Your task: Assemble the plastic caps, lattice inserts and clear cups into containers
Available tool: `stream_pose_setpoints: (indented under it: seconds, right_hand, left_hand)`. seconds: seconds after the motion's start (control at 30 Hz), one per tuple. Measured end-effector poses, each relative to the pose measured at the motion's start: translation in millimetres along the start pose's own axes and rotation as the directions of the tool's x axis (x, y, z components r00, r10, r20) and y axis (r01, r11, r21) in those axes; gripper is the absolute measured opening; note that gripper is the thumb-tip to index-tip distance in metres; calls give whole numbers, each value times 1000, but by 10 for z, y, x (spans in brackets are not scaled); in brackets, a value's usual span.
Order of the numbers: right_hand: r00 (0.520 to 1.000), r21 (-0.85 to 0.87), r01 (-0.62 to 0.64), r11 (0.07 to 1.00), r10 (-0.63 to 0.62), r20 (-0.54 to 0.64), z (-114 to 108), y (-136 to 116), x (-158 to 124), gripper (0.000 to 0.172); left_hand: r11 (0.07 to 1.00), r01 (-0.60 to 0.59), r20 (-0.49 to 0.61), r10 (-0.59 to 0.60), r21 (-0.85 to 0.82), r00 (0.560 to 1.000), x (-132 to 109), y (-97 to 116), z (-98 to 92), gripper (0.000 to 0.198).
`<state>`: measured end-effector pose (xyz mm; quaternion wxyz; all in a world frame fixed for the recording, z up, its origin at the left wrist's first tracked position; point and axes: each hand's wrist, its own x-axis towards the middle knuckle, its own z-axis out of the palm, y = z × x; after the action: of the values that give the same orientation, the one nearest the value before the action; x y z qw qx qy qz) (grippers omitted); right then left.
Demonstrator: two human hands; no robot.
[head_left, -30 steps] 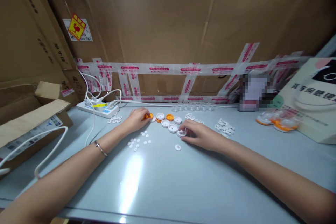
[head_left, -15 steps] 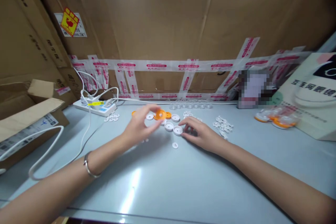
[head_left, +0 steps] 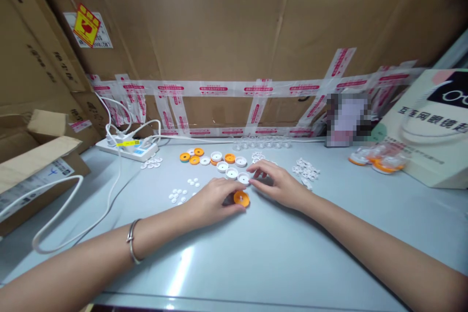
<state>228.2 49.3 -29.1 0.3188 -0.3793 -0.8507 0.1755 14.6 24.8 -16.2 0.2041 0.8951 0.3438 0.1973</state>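
Two hands are working side by side in the head view! The left hand (head_left: 219,199)'s grip is closing around an orange disc (head_left: 242,200), low over the counter (head_left: 292,258). The right hand (head_left: 276,181) is keeping its fingers parted at a white ring (head_left: 243,180)'s edge, contact unclear. Small white discs (head_left: 179,191) and clear cups (head_left: 261,143) are lying loose, seemingly unfinished; orange-and-clear pieces (head_left: 382,165) far right are looking already assembled.

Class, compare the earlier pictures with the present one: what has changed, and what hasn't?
The left hand has carried an orange disc rightward and nearer the person, over the spot where a small white disc lay, and holds it there. The right hand stayed at a white ring; the power strip hasn't moved.
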Motion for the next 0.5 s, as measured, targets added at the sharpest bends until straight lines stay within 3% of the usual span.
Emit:
stream_pose_setpoints:
  seconds: [0.3,0.5]
  right_hand:
    - [999,13,-44,999,44,-3,-12,-30,-6,18]
    - [999,29,-27,999,27,-30,-23,-71,-7,17]
  left_hand:
    - [1000,-5,20,5,-29,1000,1,-12,-3,15]
    - [993,106,31,-104,-57,994,-33,-3,-1,35]
